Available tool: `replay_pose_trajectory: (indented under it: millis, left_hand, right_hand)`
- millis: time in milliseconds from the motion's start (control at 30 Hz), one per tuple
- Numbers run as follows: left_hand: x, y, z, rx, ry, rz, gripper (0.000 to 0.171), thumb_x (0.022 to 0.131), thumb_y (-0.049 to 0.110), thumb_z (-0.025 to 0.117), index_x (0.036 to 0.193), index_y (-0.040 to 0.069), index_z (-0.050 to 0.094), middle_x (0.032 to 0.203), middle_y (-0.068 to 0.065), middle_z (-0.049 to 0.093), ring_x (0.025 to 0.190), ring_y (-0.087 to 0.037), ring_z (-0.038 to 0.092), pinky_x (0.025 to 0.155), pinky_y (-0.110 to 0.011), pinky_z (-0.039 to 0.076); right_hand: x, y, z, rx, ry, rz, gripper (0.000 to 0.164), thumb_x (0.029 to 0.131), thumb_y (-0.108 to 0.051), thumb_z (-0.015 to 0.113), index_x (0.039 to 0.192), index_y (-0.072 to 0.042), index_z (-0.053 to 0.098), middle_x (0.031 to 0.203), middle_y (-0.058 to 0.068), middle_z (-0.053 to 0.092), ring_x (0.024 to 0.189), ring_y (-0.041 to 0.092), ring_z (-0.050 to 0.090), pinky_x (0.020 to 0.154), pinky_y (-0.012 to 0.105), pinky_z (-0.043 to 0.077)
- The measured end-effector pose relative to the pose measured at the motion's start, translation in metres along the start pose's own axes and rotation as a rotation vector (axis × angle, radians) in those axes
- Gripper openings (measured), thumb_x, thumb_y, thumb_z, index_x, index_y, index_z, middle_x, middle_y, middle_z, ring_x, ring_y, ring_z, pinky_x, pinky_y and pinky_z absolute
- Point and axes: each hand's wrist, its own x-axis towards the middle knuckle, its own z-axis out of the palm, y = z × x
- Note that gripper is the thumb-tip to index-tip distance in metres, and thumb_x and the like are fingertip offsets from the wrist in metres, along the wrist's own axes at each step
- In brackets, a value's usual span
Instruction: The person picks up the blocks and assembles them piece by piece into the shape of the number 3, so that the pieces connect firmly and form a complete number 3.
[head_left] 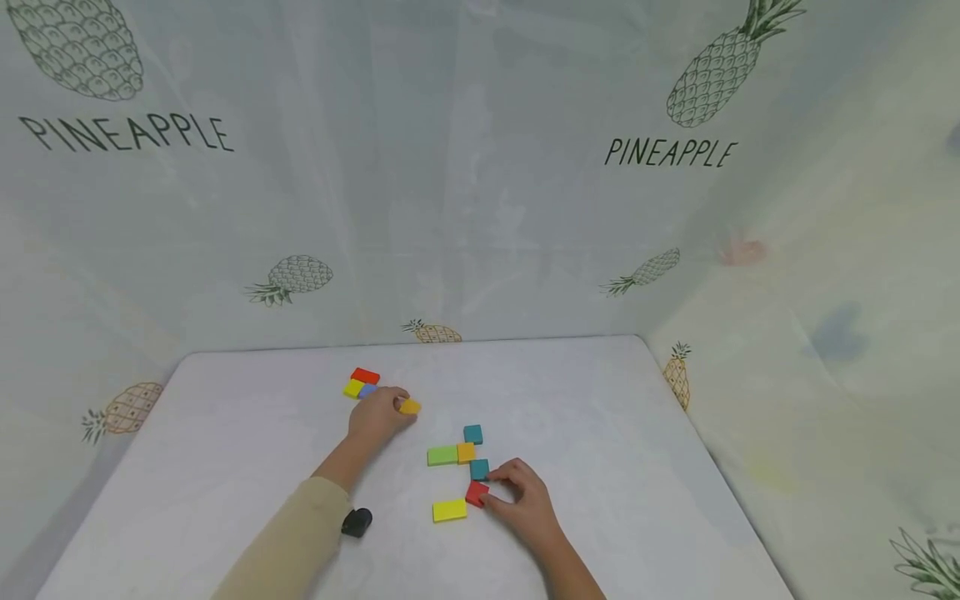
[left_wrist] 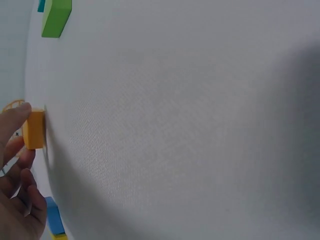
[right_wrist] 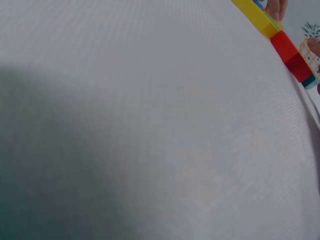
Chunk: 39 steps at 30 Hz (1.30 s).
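My left hand (head_left: 381, 414) pinches an orange toy block (left_wrist: 34, 129) between thumb and fingertips, close over the table. Just behind that hand lie a blue block (left_wrist: 54, 215), a yellow block (head_left: 353, 388) and a red rectangular block (head_left: 366, 376). My right hand (head_left: 525, 504) holds a small red block (head_left: 477, 493) at its right side, thumb at the lower corner and index fingertip by a teal block (head_left: 479, 469). The red block sits slightly turned against the teal one. Farther up, an orange square block (head_left: 467, 452) joins a light green block (head_left: 442, 456), with another teal block (head_left: 472, 434) above.
A yellow rectangular block (head_left: 449, 510) lies left of the small red block. A black object (head_left: 357, 522) is beside the left sleeve (head_left: 292, 542). The white table (head_left: 600, 417) ends at a hanging pineapple-print cloth (head_left: 480, 167).
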Motion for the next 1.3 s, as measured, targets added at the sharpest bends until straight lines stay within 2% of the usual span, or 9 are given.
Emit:
replay_pose_trajectory:
  millis: [233,467,633,967,1300]
  left_hand:
    - [-0.016,0.009,-0.003,-0.036,-0.013,0.028,0.044,0.077,0.031,0.084,0.116,0.016,0.070,0.089,-0.001,0.060,0.082,-0.021,0.053,0.071,-0.034,0.048]
    - [-0.036,0.016,0.000,-0.039,-0.010,0.149,0.038,0.076,0.029,0.084,0.111,0.019,0.071,0.088,0.004,0.060,0.077,-0.016,0.052,0.069,-0.030,0.047]
    - [-0.052,0.024,0.000,-0.065,-0.017,0.202,0.039,0.075,0.026,0.085,0.111,0.018,0.071,0.087,0.006,0.059,0.078,-0.015,0.051,0.069,-0.030,0.047]
    - [-0.079,0.023,0.004,-0.099,-0.027,0.258,0.037,0.075,0.021,0.085,0.109,0.020,0.072,0.086,0.010,0.058,0.079,-0.014,0.051,0.069,-0.028,0.048]
    - [-0.102,0.015,0.003,-0.095,-0.109,0.295,0.037,0.075,0.022,0.084,0.110,0.020,0.071,0.086,0.012,0.056,0.082,-0.014,0.051,0.071,-0.028,0.049]
  right_hand:
    - [0.000,0.000,0.001,-0.010,0.006,-0.001,0.023,0.081,-0.027,0.081,0.102,-0.023,0.073,0.098,-0.013,0.060,0.094,0.010,0.056,0.088,0.026,0.049]
    - [0.002,0.000,0.000,-0.029,0.010,-0.005,0.024,0.080,-0.027,0.081,0.102,-0.024,0.073,0.097,-0.014,0.060,0.094,0.009,0.056,0.088,0.026,0.049]
    - [0.002,0.000,0.000,-0.039,0.023,-0.029,0.024,0.080,-0.025,0.082,0.102,-0.024,0.073,0.097,-0.014,0.059,0.094,0.009,0.056,0.087,0.027,0.049]
    - [0.000,0.002,0.003,-0.053,0.025,-0.031,0.024,0.080,-0.029,0.081,0.102,-0.025,0.073,0.096,-0.013,0.060,0.091,0.009,0.055,0.084,0.025,0.050]
    - [0.000,0.000,0.004,-0.042,0.037,-0.028,0.024,0.080,-0.028,0.082,0.102,-0.024,0.073,0.096,-0.013,0.060,0.090,0.010,0.055,0.083,0.024,0.050]
